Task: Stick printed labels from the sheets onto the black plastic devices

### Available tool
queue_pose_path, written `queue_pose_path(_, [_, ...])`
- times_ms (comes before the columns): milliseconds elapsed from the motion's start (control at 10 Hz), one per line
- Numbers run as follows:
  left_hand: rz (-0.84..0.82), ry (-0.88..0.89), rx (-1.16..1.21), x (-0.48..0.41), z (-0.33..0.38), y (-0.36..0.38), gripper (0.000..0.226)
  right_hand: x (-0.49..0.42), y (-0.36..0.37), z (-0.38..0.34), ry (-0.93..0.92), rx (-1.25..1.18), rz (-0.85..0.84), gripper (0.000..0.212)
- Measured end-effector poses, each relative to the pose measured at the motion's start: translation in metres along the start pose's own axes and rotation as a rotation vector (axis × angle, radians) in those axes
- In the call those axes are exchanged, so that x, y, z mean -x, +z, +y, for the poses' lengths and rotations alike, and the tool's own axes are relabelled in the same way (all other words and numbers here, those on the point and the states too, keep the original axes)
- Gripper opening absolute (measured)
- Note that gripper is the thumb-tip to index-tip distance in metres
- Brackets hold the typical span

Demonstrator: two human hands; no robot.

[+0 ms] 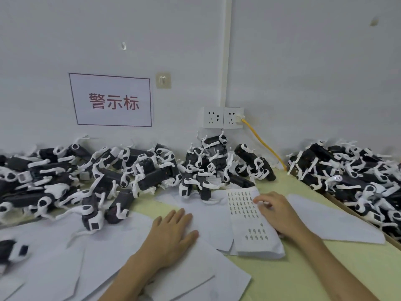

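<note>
The step in hand looks like lifting one printed label off its backing, and it goes best with the work shared across the table. The heap of black devices (104,177) with white straps lies along the far left, one device (92,216) standing nearer than the rest and handiest to take next. The loose white sheets (108,246) under the left hand (171,233) should be pinned so nothing slides. The label sheet (245,213), lying centre-right, should be worked from a label's corner with a fingernail and peeled low and slowly so the label does not curl or tear. It should then be carried by its edge, glue side kept off the skin. A second heap of devices (347,177) sits far right, well apart from the sheet. The left hand lies flat, palm down, its fingers straight and close together with the thumb spread. It presses the white paper and grips nothing. The right hand (275,211) rests over the right edge of the label sheet, fingers bent, with its fingertips (257,200) touching the printed rows near the sheet's far end. They are blurred, so I cannot tell whether they already pinch a label.
</note>
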State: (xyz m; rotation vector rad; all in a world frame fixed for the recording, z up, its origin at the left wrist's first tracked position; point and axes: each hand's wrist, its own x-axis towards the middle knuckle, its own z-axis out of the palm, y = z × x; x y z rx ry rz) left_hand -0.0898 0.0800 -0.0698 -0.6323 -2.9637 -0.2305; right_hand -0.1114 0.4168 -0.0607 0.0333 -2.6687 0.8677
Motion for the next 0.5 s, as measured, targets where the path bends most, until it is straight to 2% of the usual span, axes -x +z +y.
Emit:
queue_pose_path(100, [-0.005, 0.004, -0.005, 0.0, 0.0, 0.0, 0.057, 0.001, 0.0, -0.002, -0.001, -0.029, -0.019, 0.022])
queue_pose_path(300, [-0.027, 0.013, 0.031, -0.001, -0.002, -0.003, 0.057, 0.009, -0.012, -0.018, -0.051, 0.096, 0.066, 0.019])
queue_pose_path(400, [-0.013, 0.013, 0.038, 0.001, -0.002, -0.002, 0.058, 0.012, -0.032, -0.051, -0.087, -0.089, 0.067, 0.023])
queue_pose_path(500, [-0.003, 0.022, 0.053, 0.0, 0.0, -0.003, 0.058, 0.015, -0.078, -0.105, -0.21, -0.298, 0.111, 0.025])
